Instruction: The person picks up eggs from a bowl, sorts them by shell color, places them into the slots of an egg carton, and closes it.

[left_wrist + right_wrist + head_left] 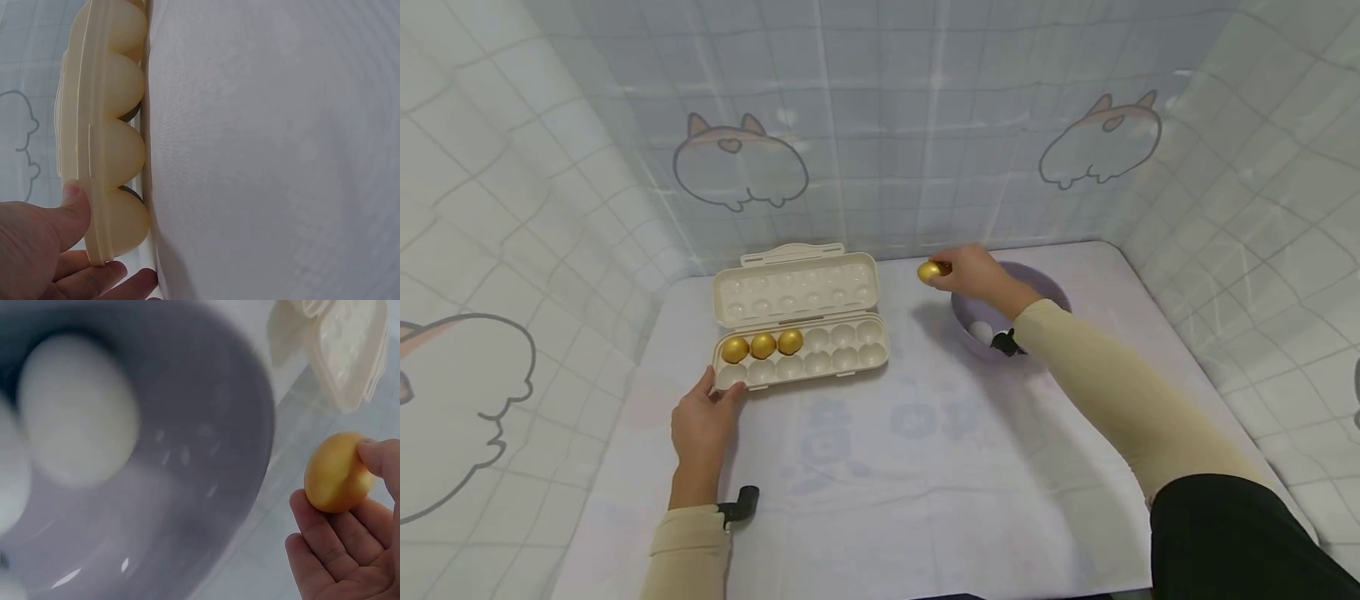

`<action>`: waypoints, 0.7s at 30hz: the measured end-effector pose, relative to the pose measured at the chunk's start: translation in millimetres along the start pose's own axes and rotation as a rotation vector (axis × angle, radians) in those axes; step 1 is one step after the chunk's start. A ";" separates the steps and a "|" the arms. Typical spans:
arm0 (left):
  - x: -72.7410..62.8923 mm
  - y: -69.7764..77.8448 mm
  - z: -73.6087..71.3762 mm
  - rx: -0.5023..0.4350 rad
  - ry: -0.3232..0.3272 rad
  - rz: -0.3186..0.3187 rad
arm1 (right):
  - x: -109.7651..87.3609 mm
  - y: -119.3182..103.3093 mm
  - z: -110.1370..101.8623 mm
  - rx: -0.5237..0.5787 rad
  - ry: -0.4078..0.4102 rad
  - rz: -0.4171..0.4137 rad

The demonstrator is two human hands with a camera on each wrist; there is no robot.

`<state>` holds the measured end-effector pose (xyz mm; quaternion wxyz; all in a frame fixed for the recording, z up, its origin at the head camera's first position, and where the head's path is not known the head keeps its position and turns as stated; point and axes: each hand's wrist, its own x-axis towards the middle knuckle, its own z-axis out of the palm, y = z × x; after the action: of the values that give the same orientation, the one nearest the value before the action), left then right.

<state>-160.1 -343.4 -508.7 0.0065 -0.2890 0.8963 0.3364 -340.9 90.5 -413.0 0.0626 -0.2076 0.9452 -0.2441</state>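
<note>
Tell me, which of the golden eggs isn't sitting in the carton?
The golden egg pinched in the right hand, beside the purple bowl. The other three sit in the egg carton's back row, at its left end.

Open egg carton (801, 321) sits toward the back-left of the table (925, 450), lid flipped back. 3 gold eggs (762, 345) in the back row, left end. Left hand (703, 425) w/ thumb on the carton's front-left corner. Right hand (973, 273) pinches another gold egg (930, 271) just left of the purple bowl (1037, 287) near the back edge; white egg (980, 331) inside it.
</note>
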 end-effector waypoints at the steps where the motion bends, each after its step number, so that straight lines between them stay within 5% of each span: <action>1: 0.2 -0.3 0.2 0.000 0.001 0.002 | 1.9 -3.5 3.0 -0.003 0.000 -0.014; 21: -2.5 2.0 1.3 0.015 0.048 0.047 | 30.3 -58.1 47.2 0.005 -0.009 -0.149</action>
<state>-159.3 -340.1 -508.0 -0.0205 -0.2760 0.9052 0.3225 -336.9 10.9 -426.4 0.0490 -0.2784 0.9262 -0.2497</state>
